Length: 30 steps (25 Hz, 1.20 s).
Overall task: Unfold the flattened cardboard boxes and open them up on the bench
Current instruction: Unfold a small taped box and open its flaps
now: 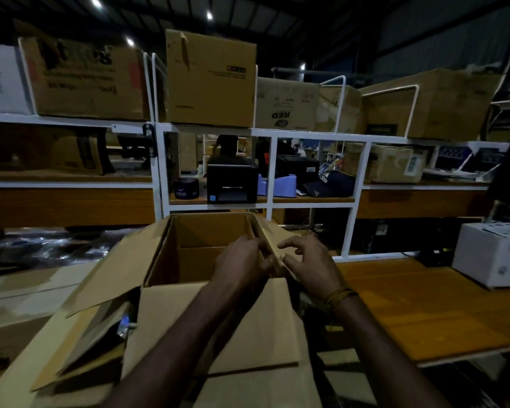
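An opened brown cardboard box [206,231] stands in front of me on the bench, its mouth upward and its flaps spread. The left flap [121,266] leans outward and the near flap [218,325] hangs toward me. My left hand [242,263] pinches the box's right flap [270,234] from the inner side. My right hand [309,263] grips the same flap from the outer side, thumb against the fold. More flattened cardboard [42,357] lies at the lower left under the box.
The wooden bench top [424,313] runs to the right, with a white carton [492,254] at its far right. Behind stands a white shelf frame [271,172] holding a black printer [231,179], a cap, and large boxes on top. Plastic wrap lies at the left.
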### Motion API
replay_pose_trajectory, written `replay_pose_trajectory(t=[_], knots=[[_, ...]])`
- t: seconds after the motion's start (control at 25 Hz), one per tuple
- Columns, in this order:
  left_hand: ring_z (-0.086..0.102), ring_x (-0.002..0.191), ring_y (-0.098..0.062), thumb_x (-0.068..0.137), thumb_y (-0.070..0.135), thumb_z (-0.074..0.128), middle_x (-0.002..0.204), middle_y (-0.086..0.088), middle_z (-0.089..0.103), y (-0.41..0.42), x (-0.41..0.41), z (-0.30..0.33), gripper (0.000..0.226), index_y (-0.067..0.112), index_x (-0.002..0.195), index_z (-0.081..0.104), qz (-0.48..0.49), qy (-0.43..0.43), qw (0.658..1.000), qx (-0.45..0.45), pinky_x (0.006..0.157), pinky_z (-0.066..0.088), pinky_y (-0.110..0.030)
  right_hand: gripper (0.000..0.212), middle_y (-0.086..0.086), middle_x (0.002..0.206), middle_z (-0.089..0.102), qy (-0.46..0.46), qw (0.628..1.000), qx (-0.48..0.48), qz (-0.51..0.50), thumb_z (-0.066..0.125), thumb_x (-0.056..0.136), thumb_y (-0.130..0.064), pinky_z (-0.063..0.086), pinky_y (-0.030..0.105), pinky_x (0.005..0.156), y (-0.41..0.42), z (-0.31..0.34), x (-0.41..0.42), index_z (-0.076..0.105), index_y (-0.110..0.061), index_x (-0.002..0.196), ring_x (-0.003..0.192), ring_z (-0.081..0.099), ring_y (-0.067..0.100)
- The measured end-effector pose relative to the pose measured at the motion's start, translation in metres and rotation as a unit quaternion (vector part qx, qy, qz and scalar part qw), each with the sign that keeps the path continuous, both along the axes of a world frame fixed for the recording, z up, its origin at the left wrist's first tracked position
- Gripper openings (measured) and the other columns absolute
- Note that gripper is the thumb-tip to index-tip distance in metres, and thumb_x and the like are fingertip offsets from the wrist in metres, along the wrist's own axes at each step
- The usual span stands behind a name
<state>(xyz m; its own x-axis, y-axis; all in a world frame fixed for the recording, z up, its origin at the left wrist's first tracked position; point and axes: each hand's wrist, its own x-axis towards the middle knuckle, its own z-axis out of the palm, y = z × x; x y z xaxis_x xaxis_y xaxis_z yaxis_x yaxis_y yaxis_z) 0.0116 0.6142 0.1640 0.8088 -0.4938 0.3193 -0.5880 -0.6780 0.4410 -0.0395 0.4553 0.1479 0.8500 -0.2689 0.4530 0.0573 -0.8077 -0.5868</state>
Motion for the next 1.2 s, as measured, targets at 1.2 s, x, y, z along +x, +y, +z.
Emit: replay_pose_trajectory(t=[1.2], knots=[[0.057,0.112,-0.019,0.094,0.037,0.062,0.132,-0.002,0.054,-0.447,-0.143,-0.157,0.043,0.03,0.136,0.052,-0.167,0.068,0.983,-0.018,0.088,0.051,-0.035,0.035,0.005,0.14,0.036,0.126,0.973,0.081,-0.175,0.059,0.098,-0.026,0.049,0.04,0.089,-0.416,-0.142,-0.22,0.051,-0.03,0.132,0.116,0.052,0.027]])
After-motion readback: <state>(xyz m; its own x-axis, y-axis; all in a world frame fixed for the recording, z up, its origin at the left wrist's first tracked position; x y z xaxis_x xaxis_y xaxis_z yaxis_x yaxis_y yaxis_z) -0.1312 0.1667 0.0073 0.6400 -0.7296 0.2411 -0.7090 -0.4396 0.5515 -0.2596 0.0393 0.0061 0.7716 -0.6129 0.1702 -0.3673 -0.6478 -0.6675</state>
